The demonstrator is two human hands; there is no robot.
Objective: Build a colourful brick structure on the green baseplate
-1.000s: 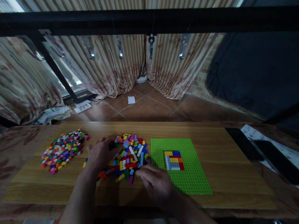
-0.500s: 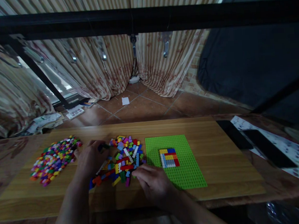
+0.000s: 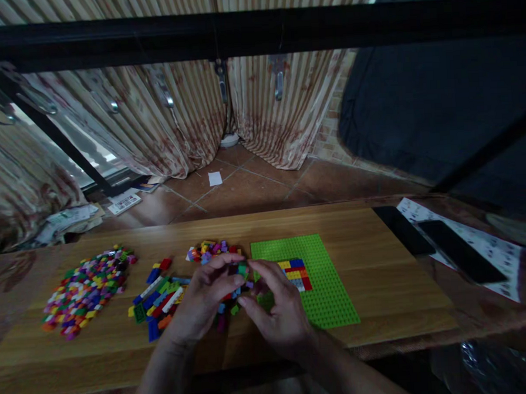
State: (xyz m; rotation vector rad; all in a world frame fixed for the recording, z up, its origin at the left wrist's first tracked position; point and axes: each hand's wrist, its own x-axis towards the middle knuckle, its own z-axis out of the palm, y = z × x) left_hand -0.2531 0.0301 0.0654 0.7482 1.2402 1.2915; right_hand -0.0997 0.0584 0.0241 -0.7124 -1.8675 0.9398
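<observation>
My left hand (image 3: 209, 294) is over the middle of the board, thumb and fingers closed on a small green brick (image 3: 242, 270). Close on its right is my right hand (image 3: 282, 308), thumb and forefinger spread apart, the forefinger tip near that brick. Both hands cover part of the middle brick pile (image 3: 208, 251). Under the right fingers the green baseplate (image 3: 334, 299) carries a flat block of coloured bricks (image 3: 299, 273), its left part hidden by the hand. Left of my left hand lie longer bricks (image 3: 156, 296) in several colours.
A heap of small bricks (image 3: 89, 288) spreads over the left end of the wooden board (image 3: 348, 222). At the right are two dark flat devices (image 3: 462, 250) and a printed sheet (image 3: 508, 254). A black bar (image 3: 254, 34) crosses beyond the board.
My left hand has moved right from the left side of the pile, bringing the green brick to the middle. My right hand's fingers have opened beside it. The longer bricks now lie uncovered, shifted left.
</observation>
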